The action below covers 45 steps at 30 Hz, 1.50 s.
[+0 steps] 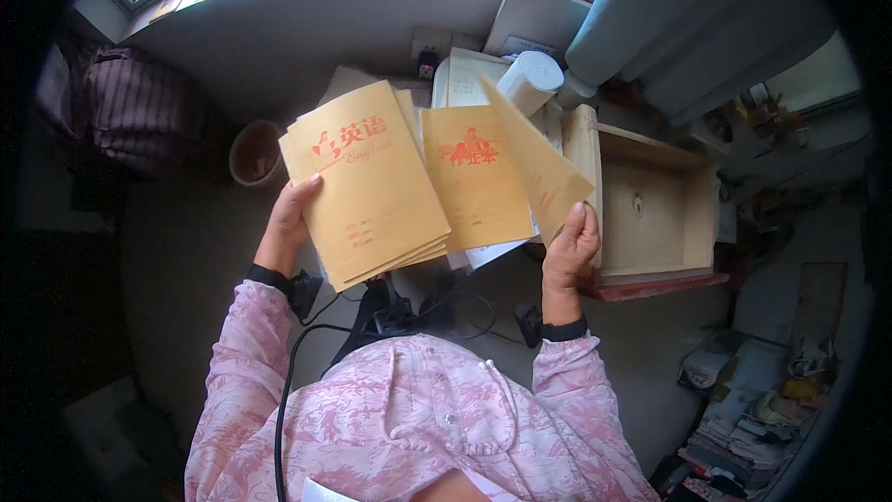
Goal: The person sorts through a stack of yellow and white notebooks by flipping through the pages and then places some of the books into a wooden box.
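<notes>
My left hand (pixel 295 208) is closed on the left edge of a fanned stack of tan exercise books (pixel 370 195) with red print, its thumb on the top cover. At the lower corner of another tan exercise book (pixel 537 156), my right hand (pixel 572 246) pinches between thumb and fingers; that book is tilted steeply. Between the two hands lies one more tan exercise book (pixel 476 188), with a red picture on its cover. White paper (pixel 499 253) sticks out beneath it. What supports this middle book is hidden.
An open wooden drawer (pixel 657 204) stands right of my right hand. Beyond the books are a white cylindrical container (pixel 531 80) and a white board (pixel 534 19). A bucket (pixel 256 152) sits at left on the floor. Piled papers (pixel 729 451) lie lower right; black cables (pixel 311 327) hang before me.
</notes>
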Available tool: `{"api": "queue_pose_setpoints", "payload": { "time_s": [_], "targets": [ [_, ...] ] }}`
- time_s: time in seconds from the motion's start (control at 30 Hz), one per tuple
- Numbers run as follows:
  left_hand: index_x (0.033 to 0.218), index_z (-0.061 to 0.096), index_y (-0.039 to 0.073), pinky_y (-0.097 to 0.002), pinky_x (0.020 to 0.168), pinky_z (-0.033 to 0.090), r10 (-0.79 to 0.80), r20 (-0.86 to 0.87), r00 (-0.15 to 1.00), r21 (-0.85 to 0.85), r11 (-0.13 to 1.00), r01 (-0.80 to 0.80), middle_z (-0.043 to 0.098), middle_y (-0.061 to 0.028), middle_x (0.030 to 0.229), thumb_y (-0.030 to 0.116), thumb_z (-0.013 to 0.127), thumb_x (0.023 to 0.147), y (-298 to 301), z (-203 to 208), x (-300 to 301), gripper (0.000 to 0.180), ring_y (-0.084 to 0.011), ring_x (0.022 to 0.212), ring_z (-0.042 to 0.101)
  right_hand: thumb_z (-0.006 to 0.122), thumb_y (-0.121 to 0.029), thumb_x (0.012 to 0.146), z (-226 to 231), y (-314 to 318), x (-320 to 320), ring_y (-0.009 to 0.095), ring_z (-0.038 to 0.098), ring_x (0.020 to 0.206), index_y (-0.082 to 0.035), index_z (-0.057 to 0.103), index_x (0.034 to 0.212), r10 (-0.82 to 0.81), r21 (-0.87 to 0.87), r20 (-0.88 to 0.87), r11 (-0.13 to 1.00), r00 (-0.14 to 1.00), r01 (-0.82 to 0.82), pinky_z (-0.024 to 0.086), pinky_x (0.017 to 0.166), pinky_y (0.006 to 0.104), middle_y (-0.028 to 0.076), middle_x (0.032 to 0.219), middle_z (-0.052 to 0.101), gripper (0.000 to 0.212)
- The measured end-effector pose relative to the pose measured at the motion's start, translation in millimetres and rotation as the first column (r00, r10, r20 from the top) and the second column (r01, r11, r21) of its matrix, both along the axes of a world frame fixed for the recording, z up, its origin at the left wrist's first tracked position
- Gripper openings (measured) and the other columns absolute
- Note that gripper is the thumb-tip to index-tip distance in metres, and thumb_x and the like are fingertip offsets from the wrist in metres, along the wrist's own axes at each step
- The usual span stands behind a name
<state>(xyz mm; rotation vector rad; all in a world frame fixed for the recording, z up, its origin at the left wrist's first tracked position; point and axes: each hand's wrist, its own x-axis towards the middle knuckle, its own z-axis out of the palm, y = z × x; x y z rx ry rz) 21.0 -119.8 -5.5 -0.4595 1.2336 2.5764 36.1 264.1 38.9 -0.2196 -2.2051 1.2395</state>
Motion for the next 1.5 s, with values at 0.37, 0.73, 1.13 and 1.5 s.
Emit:
{"api": "queue_pose_setpoints", "payload": {
  "time_s": [0.37,0.73,1.13,1.5],
  "targets": [
    [0.13,0.046,0.002,-0.0391,0.089,0.049,-0.168,0.178,0.97,-0.129,0.973,0.192,0.059,-0.0133,0.121,0.038,0.055,0.092,55,-80,-26,0.053,-0.0225,0.106,0.06,0.054,-0.016,0.086,-40,-108,21,0.022,0.065,0.09,-0.005,0.061,0.089,0.773,0.395,0.356,0.385,0.525,-0.834,0.053,0.073,0.0341,0.007,0.096,0.067,0.013],
    [0.128,0.046,-0.002,-0.0386,0.084,0.054,-0.158,0.062,0.985,-0.155,0.974,0.166,0.061,-0.0161,0.116,0.022,0.068,0.081,53,-53,-14,0.057,-0.025,0.099,0.063,0.056,-0.018,0.081,-47,-84,15,0.024,0.064,0.092,-0.008,0.061,0.087,0.837,0.414,0.268,0.347,0.477,-0.842,0.051,0.077,0.0367,0.008,0.095,0.067,0.012],
    [0.125,0.048,-0.002,-0.0394,0.087,0.052,-0.046,0.054,0.998,-0.13,0.99,0.052,0.062,-0.0171,0.113,0.019,0.072,0.075,-13,-24,13,0.059,-0.0281,0.098,0.064,0.078,-0.023,0.067,-65,0,-2,0.037,0.04,0.125,-0.007,0.054,0.122,0.493,0.643,0.52,0.311,0.697,-0.7,0.031,0.104,0.0459,0.017,0.132,0.047,0.061],
    [0.126,0.047,-0.003,-0.0392,0.088,0.052,0.016,0.032,0.999,-0.058,0.998,-0.014,0.061,-0.018,0.116,0.021,0.073,0.075,-10,-12,18,0.063,-0.0272,0.099,0.063,0.083,-0.027,0.062,-66,-11,-1,0.037,0.047,0.11,-0.002,0.051,0.117,-0.061,0.542,0.533,0.791,0.844,-0.286,0.04,0.093,0.0453,0.019,0.115,0.052,0.068]
  ]
}}
